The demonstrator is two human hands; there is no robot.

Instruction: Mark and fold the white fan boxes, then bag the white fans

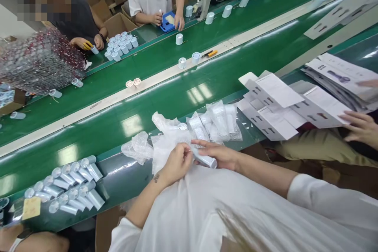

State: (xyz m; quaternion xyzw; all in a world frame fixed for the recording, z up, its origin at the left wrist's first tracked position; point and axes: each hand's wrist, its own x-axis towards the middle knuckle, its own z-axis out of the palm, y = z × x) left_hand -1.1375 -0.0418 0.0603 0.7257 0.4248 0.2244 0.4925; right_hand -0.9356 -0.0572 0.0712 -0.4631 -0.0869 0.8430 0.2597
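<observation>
A pale blue handheld device with a tube-shaped handle (208, 161) lies in my right hand (220, 153), whose fingers close around it from the right. My left hand (177, 161) is closed, thumb and fingers pinched together beside the device's other end; what they grip is hidden. Just beyond my hands, clear bubble-wrap bags (165, 143) lie loose in a crumpled heap. A round grilled head (182, 126) shows among them. To the right of that, several wrapped devices (218, 120) lie in a row along the bench edge.
Several unwrapped pale blue devices (71, 179) lie in two rows at left, near a yellow note (31, 208). White cartons (277, 102) are stacked at right beside a person's hand (362, 126). Green conveyor belts (159, 106) run behind; two people work across them.
</observation>
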